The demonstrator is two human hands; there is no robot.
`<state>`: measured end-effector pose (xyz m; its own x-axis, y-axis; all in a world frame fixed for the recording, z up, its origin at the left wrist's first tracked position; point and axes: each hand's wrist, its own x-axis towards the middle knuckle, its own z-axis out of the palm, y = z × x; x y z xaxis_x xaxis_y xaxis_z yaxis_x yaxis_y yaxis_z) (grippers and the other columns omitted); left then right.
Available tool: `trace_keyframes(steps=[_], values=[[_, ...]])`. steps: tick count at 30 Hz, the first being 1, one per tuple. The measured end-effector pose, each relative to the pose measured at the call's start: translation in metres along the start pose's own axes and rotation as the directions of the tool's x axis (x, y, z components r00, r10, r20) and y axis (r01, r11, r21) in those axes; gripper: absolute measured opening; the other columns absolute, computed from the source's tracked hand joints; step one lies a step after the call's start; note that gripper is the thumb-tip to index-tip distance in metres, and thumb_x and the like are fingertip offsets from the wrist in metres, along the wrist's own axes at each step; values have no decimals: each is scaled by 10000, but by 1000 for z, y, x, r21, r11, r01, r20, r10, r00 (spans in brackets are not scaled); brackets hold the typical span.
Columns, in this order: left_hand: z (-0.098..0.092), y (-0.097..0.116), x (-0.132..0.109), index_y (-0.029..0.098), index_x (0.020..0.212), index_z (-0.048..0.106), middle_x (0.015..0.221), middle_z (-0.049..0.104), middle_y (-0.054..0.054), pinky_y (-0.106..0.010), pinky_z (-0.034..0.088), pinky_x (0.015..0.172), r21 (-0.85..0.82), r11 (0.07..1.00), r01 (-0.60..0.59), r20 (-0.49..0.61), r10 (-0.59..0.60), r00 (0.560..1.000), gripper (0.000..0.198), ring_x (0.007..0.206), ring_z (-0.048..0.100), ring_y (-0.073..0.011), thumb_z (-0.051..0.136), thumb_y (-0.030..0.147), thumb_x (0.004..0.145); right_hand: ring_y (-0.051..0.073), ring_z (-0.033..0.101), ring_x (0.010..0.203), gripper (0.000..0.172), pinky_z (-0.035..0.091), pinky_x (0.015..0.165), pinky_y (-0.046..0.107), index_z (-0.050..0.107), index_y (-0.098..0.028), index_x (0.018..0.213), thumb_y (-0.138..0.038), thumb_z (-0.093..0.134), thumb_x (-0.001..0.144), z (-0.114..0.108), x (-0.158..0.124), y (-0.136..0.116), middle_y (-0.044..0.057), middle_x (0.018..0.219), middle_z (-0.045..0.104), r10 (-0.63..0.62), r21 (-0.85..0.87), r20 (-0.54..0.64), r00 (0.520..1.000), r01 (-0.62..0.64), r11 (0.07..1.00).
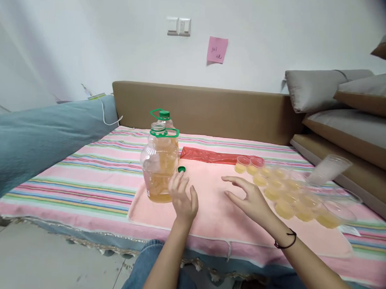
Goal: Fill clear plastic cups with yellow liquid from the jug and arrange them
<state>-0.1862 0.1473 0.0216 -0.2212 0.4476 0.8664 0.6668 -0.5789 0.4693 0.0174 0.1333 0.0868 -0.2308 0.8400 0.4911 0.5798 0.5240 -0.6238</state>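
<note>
My left hand (184, 199) is open, fingers spread, beside an uncapped clear plastic jug (157, 177) partly filled with amber liquid. Whether the fingertips touch it I cannot tell. A green screw cap (182, 169) lies on the pink cloth (205, 205) just beyond that hand. Behind the first jug is a second jug (165, 122), partly hidden, with its green cap on. My right hand (250, 200) hovers over the cloth with thumb and fingers apart, holding nothing. To its right several clear cups (285, 207) of yellow liquid stand close together.
A tilted stack of clear cups (329, 171) is behind the filled ones at right. A red plastic bag (208, 155) lies along the cloth's back edge. Grey and brown cushions (358, 127) are piled at the right, and a blue bolster (57, 133) lies at the left.
</note>
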Motion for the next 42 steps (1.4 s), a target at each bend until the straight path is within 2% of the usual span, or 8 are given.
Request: trace_keyframes(steps=[4, 9, 15, 20, 25, 28, 37, 42], values=[[-20, -15, 19, 184, 1180, 423, 1337, 444, -162, -561, 108, 1165, 44, 985, 169, -408, -137, 903, 352, 1356, 350, -288, 549, 182, 851, 234, 700, 950, 196, 553, 877, 440, 682, -251, 962, -200, 573, 807, 29, 22, -22, 51, 1006, 756, -7, 129, 63, 998, -1, 992], [-49, -50, 45, 184, 1185, 444, 1292, 470, -118, -447, 292, 1121, -124, 933, 338, -562, -347, 751, 297, 1277, 427, -228, 466, 230, 893, 238, 686, 1015, 340, 550, 879, 432, 612, -227, 1117, -213, 628, 777, 79, 42, -28, 95, 1112, 721, 22, 315, 127, 992, -61, 947], [-64, -80, 54, 187, 996, 590, 1031, 631, -63, -382, 478, 919, -310, 830, 463, -393, -555, 733, 254, 986, 614, -183, 424, 356, 905, 268, 443, 1343, 857, 390, 1083, 486, 369, -283, 1379, -289, 816, 648, 142, 63, -34, 117, 1467, 458, -2, 532, 142, 990, -74, 843], [-63, -77, 56, 180, 1005, 631, 1025, 661, -68, -321, 494, 837, -366, 764, 531, -281, -634, 720, 323, 951, 627, -174, 410, 388, 895, 268, 402, 1368, 944, 328, 1133, 471, 360, -270, 1369, -410, 857, 579, 172, 84, -38, 110, 1479, 426, 12, 707, 96, 995, -76, 703], [-58, -81, 56, 186, 1026, 660, 1012, 675, -56, -298, 474, 812, -364, 707, 607, -209, -697, 686, 389, 946, 618, -177, 399, 437, 885, 302, 390, 1360, 1093, 312, 1136, 500, 348, -274, 1349, -511, 893, 432, 192, 99, -38, 109, 1394, 473, 0, 753, 28, 1000, -21, 658], [-57, -82, 54, 186, 1053, 662, 1028, 676, -58, -303, 468, 836, -393, 684, 614, -204, -716, 668, 437, 966, 617, -183, 376, 475, 893, 308, 443, 1308, 1006, 348, 1111, 508, 381, -272, 1310, -535, 872, 472, 200, 100, -41, 100, 1301, 519, -5, 751, -61, 998, 49, 658], [-64, -66, 60, 167, 1029, 697, 975, 710, -62, -291, 471, 816, -580, 598, 553, -171, -753, 635, 449, 940, 640, -187, 411, 481, 886, 337, 447, 1295, 853, 378, 1081, 535, 447, -246, 1257, -433, 861, 535, 188, 89, -59, 111, 1289, 536, 38, 755, -183, 982, 116, 645], [-68, -62, 65, 168, 945, 721, 954, 734, -59, -290, 491, 817, -688, 543, 481, -80, -716, 694, 413, 912, 659, -183, 451, 471, 867, 315, 530, 1209, 832, 435, 1024, 540, 445, -290, 1268, -413, 857, 556, 145, 80, -78, 86, 1297, 553, 69, 758, -202, 977, 111, 642]])
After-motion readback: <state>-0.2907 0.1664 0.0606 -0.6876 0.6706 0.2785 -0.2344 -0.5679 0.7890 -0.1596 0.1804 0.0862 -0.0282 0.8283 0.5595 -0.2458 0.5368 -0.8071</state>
